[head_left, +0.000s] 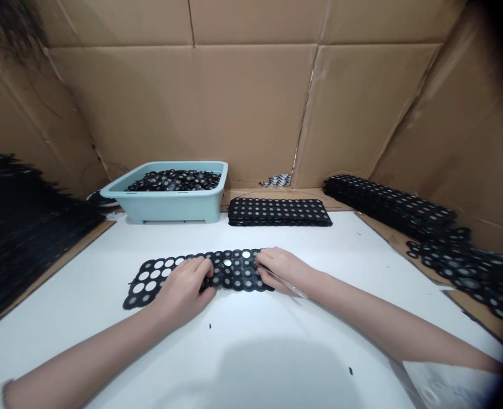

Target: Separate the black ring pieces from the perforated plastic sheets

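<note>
A long black sheet of joined rings [238,282] lies on the white tabletop in front of me. White discs or bare table show through the rings at its left end; the rings in the middle and at the right have grey centres, with a few bright white ones. My left hand [187,286] rests over the middle of this sheet, its fingers bent down and closed on it. At the right end my right hand [281,269] grips the sheet's edge, the fingertips partly hidden. A thin clear strip [292,287] runs along the right wrist.
Behind stands a light blue basin [172,205] heaped with black ringed pieces. Beside it is a neat stack of similar sheets [279,212]. More sheets [390,203] and loose pieces [464,271] lie along the right. A dark pile [25,227] fills the left. Cardboard walls [251,102] enclose the table.
</note>
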Demonstrator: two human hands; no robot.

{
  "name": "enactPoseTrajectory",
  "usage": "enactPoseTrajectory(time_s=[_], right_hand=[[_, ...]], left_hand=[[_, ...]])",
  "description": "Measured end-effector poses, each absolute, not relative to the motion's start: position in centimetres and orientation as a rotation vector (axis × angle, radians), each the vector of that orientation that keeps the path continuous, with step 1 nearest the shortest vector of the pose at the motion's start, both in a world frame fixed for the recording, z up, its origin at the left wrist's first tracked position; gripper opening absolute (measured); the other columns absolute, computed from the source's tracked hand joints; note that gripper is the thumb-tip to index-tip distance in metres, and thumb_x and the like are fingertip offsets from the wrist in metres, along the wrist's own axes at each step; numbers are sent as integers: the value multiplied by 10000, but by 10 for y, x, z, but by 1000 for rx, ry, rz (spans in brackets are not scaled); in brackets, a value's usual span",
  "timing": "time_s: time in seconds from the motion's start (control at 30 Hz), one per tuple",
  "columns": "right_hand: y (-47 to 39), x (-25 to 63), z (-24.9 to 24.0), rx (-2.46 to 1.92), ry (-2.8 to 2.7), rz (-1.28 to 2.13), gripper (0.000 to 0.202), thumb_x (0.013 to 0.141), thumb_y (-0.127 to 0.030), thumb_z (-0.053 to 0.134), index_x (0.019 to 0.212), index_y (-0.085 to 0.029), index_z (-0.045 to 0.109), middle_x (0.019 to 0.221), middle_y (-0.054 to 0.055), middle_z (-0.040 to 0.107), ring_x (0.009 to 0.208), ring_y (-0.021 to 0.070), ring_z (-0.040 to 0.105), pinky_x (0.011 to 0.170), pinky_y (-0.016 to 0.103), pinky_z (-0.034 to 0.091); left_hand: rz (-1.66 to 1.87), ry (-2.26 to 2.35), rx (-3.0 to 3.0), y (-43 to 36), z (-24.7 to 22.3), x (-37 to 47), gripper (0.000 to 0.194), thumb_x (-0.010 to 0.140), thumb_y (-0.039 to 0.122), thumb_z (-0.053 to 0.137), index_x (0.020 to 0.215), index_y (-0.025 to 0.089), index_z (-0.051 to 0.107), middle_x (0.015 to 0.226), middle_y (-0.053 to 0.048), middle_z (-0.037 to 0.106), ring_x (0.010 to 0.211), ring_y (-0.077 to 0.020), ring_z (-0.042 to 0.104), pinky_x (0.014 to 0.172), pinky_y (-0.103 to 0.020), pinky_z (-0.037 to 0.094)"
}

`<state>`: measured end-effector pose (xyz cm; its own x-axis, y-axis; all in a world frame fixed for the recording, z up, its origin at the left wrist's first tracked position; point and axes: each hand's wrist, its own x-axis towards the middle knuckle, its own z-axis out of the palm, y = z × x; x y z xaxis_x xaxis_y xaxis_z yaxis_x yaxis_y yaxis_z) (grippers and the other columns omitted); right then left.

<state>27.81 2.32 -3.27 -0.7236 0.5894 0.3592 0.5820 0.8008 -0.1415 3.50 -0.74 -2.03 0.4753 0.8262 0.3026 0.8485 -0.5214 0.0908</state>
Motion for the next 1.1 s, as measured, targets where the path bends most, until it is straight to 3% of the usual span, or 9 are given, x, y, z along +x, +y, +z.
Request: enactPoseTrajectory(time_s=[0.2, 0.33, 0.53, 0.73, 1.1], right_hand=[[19, 279, -29, -996, -2439, 195, 85, 806, -187, 387, 804, -172, 471, 675, 7, 508, 630, 122, 443, 697, 290, 353], [16, 277, -19, -1048, -2222, 572, 128, 800, -192, 380, 892, -185, 468, 667, -12, 506, 589, 104, 434, 577, 231, 354], [20, 247, -4, -1138, -1905, 994, 130, 735, -287, 500, 698, -166, 527, 643, -10, 535, 566, 89, 479, 495, 188, 347], [26, 216, -11, -1126, -1855, 1177, 242, 729, -394, 513, 687, -168, 588, 705, 18, 616, 597, 107, 541, 566, 211, 416], [30, 212, -24, -1201, -1467, 1308, 221, 743, -238, 447, 588, -142, 571, 590, 9, 560, 470, 82, 499, 490, 201, 428]], left_hand=[[-548, -1504, -2670, -7, -21, 36, 64, 694, 203, 466, 725, 193, 411, 701, -6, 492, 657, -164, 466, 587, -272, 347], [-567, -1511, -2688, -8, -21, 37, 57, 705, 214, 467, 717, 193, 416, 705, -10, 494, 656, -165, 466, 590, -276, 346], [-585, -1604, -2675, -10, -21, 39, 96, 697, 208, 474, 781, 198, 428, 754, -13, 508, 694, -176, 480, 614, -286, 361], [-589, -1652, -2671, -10, -22, 39, 112, 685, 179, 457, 793, 199, 431, 780, -23, 513, 741, -189, 487, 652, -303, 377], [-547, -1608, -2632, -9, -21, 39, 82, 672, 162, 457, 749, 191, 449, 748, -20, 536, 708, -185, 498, 635, -311, 385]])
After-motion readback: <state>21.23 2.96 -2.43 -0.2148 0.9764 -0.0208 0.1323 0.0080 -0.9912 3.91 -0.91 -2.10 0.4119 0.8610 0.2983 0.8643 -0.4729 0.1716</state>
